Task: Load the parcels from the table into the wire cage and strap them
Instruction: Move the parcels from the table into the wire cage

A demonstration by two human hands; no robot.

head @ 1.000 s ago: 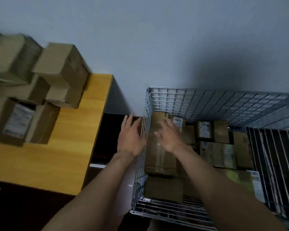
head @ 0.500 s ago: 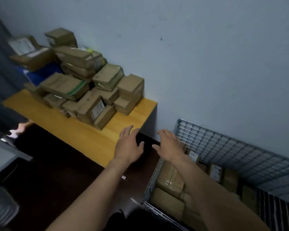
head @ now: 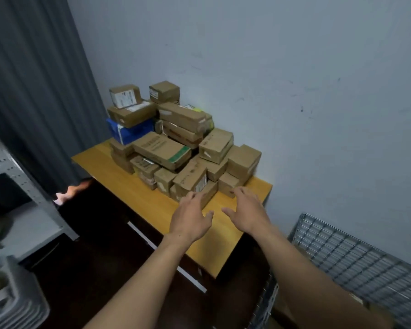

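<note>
Head view: left hand & right hand side by side, palms down, fingers spread, holding nothing, above near-right part of table. Parcels, brown cardboard boxes plus one blue, are piled on far side of table against wall. Left fingertips overlap nearest box; contact, can't tell. Wire cage sits low, right of table, by right forearm. Grey curtain at far left.

A dark grey curtain hangs down the upper left, against a pale blue wall. A grey metal shelf rack stands at the left edge, with a white slatted bin at lower left on the dark floor.
</note>
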